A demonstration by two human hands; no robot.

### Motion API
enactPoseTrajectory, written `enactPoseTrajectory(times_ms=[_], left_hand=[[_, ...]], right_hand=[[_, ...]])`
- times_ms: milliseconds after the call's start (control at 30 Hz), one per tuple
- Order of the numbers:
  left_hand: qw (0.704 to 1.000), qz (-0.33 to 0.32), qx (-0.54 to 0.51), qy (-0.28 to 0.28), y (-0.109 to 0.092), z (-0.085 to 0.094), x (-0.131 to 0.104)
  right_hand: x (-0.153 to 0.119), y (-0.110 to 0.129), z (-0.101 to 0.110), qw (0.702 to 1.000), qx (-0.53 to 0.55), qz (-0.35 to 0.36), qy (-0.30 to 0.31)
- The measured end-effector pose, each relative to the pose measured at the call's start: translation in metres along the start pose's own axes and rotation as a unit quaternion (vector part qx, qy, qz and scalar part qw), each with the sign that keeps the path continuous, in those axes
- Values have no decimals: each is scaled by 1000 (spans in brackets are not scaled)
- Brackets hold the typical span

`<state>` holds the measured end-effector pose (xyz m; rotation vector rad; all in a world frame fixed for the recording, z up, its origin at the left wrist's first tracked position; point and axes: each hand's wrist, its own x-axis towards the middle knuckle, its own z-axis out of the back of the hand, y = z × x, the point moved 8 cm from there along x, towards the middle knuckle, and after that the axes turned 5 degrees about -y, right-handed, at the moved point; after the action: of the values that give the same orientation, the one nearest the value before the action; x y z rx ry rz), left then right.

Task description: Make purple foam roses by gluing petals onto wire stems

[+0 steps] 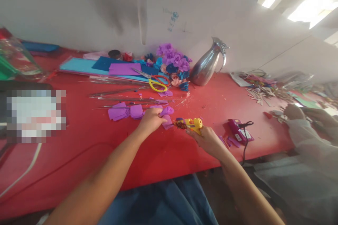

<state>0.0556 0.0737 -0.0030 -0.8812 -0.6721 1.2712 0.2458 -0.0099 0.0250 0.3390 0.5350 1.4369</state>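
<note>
Several finished paper flowers (pixel 173 64) lay near the table's (pixel 79 137) far edge. Near its front edge, the left hand (pixel 151 120) pinched a half-rolled purple crepe petal (pixel 167 111), and the right hand (pixel 207 140) gripped a yellow glue gun (pixel 192 123); loose purple petals (pixel 124 111) waited unused.

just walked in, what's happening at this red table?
A person is working with crepe paper. The left hand pinches a rolled purple paper piece above the red table; the right hand grips a yellow glue gun, nozzle toward the paper. Cut purple petals, yellow-handled scissors, finished paper flowers and a steel jug lie beyond. Another person's sleeve is at the right.
</note>
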Motion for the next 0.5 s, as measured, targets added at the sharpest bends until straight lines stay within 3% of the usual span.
enactPoseTrajectory(times_ms=[500], left_hand=[[999, -11, 50, 6, 1, -1, 2]], right_hand=[[-2, 5, 8, 999, -17, 35, -11]])
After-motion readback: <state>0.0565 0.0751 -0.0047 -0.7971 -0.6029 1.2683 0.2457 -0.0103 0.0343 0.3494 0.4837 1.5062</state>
